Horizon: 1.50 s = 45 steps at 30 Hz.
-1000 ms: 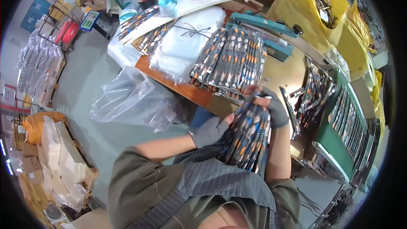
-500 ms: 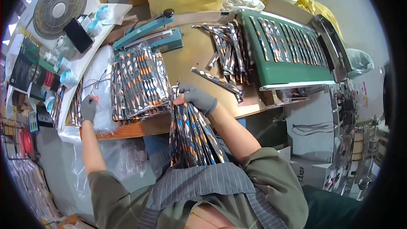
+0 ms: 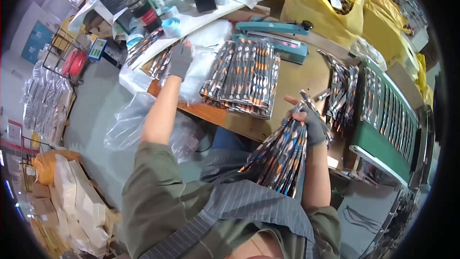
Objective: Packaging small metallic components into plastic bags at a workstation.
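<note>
My right hand (image 3: 309, 123), in a grey fingerless glove, is closed around the upper ends of a fanned bundle of slim black patterned packets (image 3: 282, 156). The bundle hangs tilted in front of my apron, its lower ends spread apart. My left hand (image 3: 181, 60), gloved alike, is at the left edge of a pile of clear plastic bags (image 3: 197, 74). Its fingers look bunched, and whatever they hold cannot be made out. Between my hands lie bagged stacks of the same packets (image 3: 244, 74) on the table.
A teal bag sealer (image 3: 275, 31) stands behind the stacks. Loose packets (image 3: 342, 86) lie beside a green conveyor (image 3: 362, 129) carrying a row of packets. A white shelf (image 3: 211, 12) with tape rolls, a phone and bottles overhangs at left. A yellow sack (image 3: 306, 0) stands behind.
The view has swung left, so the table appears farther right. My left hand has shifted away from me along the plastic bags. My right hand still grips the packets, now fanned wider and tilted.
</note>
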Each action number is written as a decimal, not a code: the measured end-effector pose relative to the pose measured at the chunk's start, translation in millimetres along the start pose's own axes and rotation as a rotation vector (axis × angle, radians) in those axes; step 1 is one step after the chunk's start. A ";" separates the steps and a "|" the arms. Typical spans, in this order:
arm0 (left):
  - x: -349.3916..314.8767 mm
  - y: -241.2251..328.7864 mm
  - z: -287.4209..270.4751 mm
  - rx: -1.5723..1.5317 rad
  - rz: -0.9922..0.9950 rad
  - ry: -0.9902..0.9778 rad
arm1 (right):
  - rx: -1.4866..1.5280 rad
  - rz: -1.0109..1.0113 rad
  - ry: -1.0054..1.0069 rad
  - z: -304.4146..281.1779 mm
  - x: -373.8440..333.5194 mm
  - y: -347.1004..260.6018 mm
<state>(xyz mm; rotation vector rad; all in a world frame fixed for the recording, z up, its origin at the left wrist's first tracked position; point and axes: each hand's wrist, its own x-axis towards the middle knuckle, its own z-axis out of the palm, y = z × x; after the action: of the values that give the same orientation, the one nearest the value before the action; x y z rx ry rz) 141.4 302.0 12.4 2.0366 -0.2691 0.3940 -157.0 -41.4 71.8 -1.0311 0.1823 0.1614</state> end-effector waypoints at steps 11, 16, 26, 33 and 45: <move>-204.8 207.2 67.1 -0.221 0.099 -0.380 | -0.038 0.020 -0.003 5.3 14.0 22.0; -135.2 179.6 71.5 -0.419 -0.251 -0.105 | 0.078 -0.163 0.131 -10.6 -42.0 9.9; -196.3 261.4 61.2 -0.158 0.789 -0.841 | 0.077 -0.170 -0.033 -9.1 -30.5 19.6; -332.9 168.0 26.1 -0.347 0.484 -0.692 | 0.071 0.083 0.089 20.7 -158.6 119.2; -112.3 298.0 46.0 0.066 0.515 -0.512 | -1.597 -0.823 0.641 43.1 -84.5 -82.1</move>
<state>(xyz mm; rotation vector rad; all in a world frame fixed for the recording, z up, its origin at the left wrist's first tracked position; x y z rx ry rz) -59.2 123.3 189.4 2.0917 -1.1184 0.1818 -218.1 -49.7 181.1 -2.6340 0.1741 -0.9517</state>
